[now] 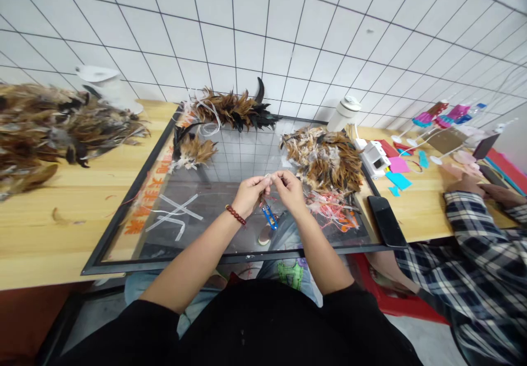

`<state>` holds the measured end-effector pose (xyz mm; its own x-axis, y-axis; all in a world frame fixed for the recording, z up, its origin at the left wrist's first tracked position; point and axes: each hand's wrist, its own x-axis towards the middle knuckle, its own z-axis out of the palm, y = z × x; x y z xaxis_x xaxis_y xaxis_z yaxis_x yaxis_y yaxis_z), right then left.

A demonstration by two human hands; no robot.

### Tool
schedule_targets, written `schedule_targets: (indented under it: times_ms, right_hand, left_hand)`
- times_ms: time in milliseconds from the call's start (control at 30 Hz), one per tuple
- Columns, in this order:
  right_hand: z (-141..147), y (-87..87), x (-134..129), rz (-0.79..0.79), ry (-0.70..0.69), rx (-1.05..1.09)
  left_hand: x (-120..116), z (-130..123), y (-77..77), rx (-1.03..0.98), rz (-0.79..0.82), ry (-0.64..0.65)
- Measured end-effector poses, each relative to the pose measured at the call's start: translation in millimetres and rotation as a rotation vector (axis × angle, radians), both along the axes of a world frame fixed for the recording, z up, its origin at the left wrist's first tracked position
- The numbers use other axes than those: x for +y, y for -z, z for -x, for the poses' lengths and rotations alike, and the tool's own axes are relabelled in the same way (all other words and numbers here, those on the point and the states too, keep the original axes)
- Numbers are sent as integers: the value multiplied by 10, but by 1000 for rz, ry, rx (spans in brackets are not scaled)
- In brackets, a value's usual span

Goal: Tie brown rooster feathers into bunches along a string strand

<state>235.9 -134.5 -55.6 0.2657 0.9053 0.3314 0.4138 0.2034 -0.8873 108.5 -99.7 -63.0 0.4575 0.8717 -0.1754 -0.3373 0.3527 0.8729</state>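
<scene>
Over the glass panel (239, 163), a small pale piece (268, 178) sits pinched in the fingertips of both the left hand (249, 196) and the right hand (290, 190) — its form too small to tell. Blue snips (269, 215) show just below — whether held, I cannot tell. Brown feathers (329, 160) and pink strands (334, 209) lie rightward, white strips (177, 210) leftward.

Left hand (251, 193) and right hand (290, 189), pinched close together
Both are past the desk's (255, 257) near edge, fingers bent; left forearm (201, 256) and right forearm (323, 251) (each bare) slant inward across that edge.
</scene>
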Motion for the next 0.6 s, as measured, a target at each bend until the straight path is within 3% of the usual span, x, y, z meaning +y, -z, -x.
schedule_targets:
  times_ms: [133,300,433,600]
  right_hand:
    - [-69,16,25,66,-99,200]
    - [-47,-23,4,123,-297,470]
    - [-28,-45,-2,163,-245,577]
    - [-7,-10,37,79,-88,404]
  left_hand:
    - [-5,28,-74,-49,49,46]
    - [-42,55,-131,-72,69,227]
    - [-50,49,-146,-49,79,273]
    - [-22,56,-131,131,-73,208]
